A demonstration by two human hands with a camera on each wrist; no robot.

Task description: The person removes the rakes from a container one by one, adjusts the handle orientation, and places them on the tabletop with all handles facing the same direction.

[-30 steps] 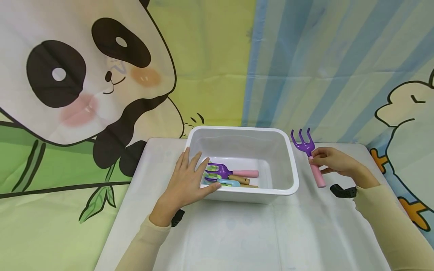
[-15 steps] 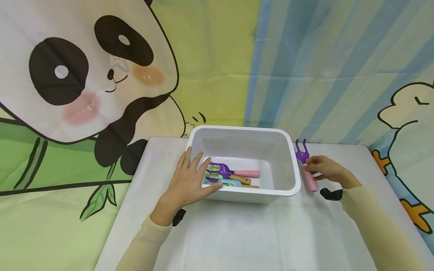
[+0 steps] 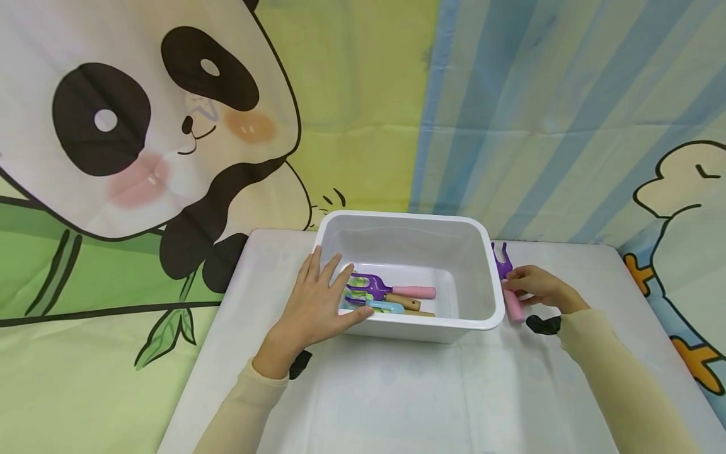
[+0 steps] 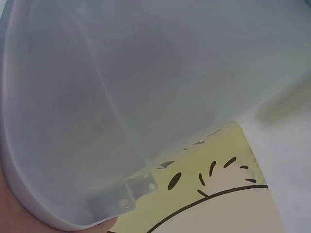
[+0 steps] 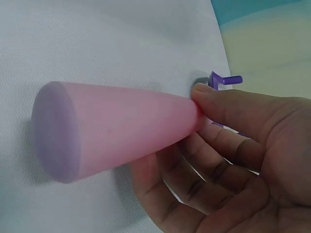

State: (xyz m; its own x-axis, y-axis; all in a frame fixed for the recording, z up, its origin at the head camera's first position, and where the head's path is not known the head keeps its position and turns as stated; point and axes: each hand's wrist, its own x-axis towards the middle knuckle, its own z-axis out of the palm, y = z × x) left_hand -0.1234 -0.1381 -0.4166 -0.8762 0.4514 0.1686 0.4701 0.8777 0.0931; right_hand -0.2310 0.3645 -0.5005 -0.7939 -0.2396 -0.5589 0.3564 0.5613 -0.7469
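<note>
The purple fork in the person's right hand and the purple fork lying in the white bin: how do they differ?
The held fork is outside the white bin, pinched in the right hand, prongs pointing away; the bin's fork lies flat inside, untouched, atop other tools, prongs toward the left hand resting on the rim. The held one is partly hidden by the bin's wall; the other shows fully. Both have purple heads and pink handles.

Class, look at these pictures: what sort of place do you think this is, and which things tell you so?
Probably a children's play corner or a staged set: a cartoon panda backdrop, a table under a white cloth, and a white bin holding toy garden tools.
</note>
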